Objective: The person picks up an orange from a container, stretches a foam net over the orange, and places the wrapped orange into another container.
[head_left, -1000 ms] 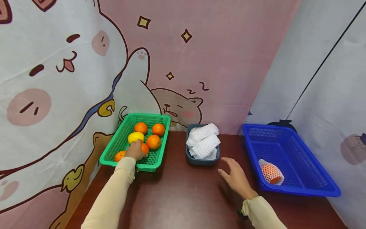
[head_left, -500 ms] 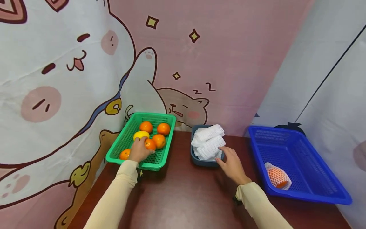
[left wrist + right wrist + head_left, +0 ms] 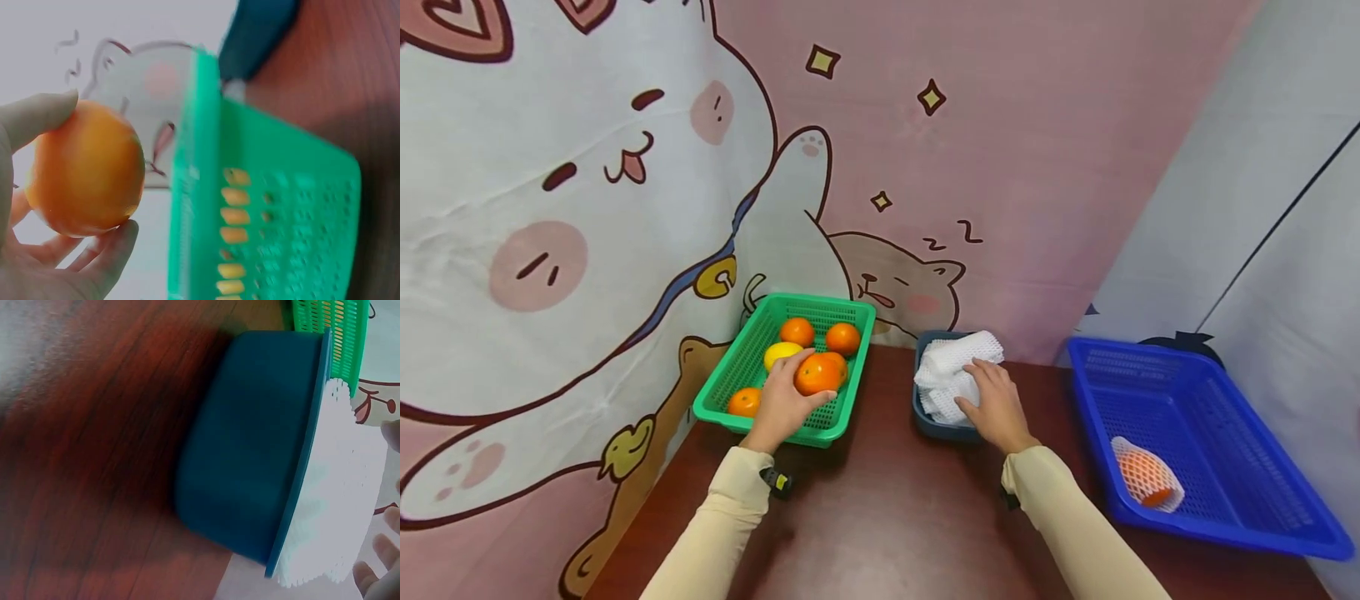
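Note:
My left hand (image 3: 781,407) grips an orange (image 3: 90,172) between thumb and fingers. In the left wrist view the orange stands clear above the rim of the green basket (image 3: 194,187). Several other oranges and a yellow fruit (image 3: 781,356) lie in that basket. My right hand (image 3: 1002,408) reaches over a small dark blue tub (image 3: 250,437) heaped with white foam net sleeves (image 3: 958,354). Its fingertips are right at the sleeves, with thumb and fingers spread apart in the right wrist view.
At the right stands a blue basket (image 3: 1225,533) holding one orange fruit in a foam net (image 3: 1146,477). A dark red-brown table (image 3: 887,517) carries the containers. Behind them hangs a printed cartoon cloth (image 3: 1037,167).
My left hand has taken hold of the orange and raised it from the others in the green basket. My right hand has moved from beside the tub to over the foam sleeves.

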`<move>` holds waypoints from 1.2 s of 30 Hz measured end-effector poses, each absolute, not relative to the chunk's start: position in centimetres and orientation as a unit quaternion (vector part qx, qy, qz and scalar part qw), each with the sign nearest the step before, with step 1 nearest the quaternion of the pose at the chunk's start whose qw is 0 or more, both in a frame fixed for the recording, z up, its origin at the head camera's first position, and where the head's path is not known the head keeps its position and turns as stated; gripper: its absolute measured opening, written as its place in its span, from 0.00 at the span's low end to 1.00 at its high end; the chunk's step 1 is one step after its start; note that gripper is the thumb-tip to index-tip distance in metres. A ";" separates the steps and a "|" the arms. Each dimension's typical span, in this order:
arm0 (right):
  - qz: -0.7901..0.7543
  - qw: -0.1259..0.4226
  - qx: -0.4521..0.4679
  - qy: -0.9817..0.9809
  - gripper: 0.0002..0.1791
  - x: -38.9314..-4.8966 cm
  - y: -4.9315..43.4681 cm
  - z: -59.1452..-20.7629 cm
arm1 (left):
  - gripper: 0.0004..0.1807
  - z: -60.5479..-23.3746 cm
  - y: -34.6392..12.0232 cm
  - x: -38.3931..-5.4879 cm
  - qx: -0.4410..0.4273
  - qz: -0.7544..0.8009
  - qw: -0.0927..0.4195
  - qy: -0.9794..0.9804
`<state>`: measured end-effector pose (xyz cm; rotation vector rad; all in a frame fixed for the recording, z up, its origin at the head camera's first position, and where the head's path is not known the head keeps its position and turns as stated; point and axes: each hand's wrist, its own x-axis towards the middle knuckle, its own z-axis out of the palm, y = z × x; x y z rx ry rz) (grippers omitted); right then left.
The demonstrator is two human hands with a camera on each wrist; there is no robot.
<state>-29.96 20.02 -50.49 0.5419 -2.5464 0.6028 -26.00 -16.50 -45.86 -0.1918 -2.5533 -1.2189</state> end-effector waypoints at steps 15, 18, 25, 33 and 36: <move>0.135 0.201 0.217 -0.946 0.45 -31.6 19.1 -50.7 | 0.41 -47.1 -9.4 -20.3 -0.208 -0.436 0.073 -0.872; 0.126 0.188 0.218 -0.949 0.46 -31.7 19.0 -50.9 | 0.41 -48.6 -8.4 -20.0 -0.221 -0.423 0.061 -0.877; 0.116 0.170 0.213 -0.955 0.47 -31.7 18.7 -51.0 | 0.42 -51.4 -6.9 -19.6 -0.225 -0.392 0.037 -0.891; 0.058 0.197 0.206 -0.957 0.38 -32.0 18.6 -51.0 | 0.42 -52.5 -5.5 -19.0 -0.222 -0.392 0.018 -0.893; 0.047 0.206 0.203 -0.956 0.30 -32.1 18.8 -51.1 | 0.41 -53.0 -5.3 -18.9 -0.225 -0.395 0.015 -0.891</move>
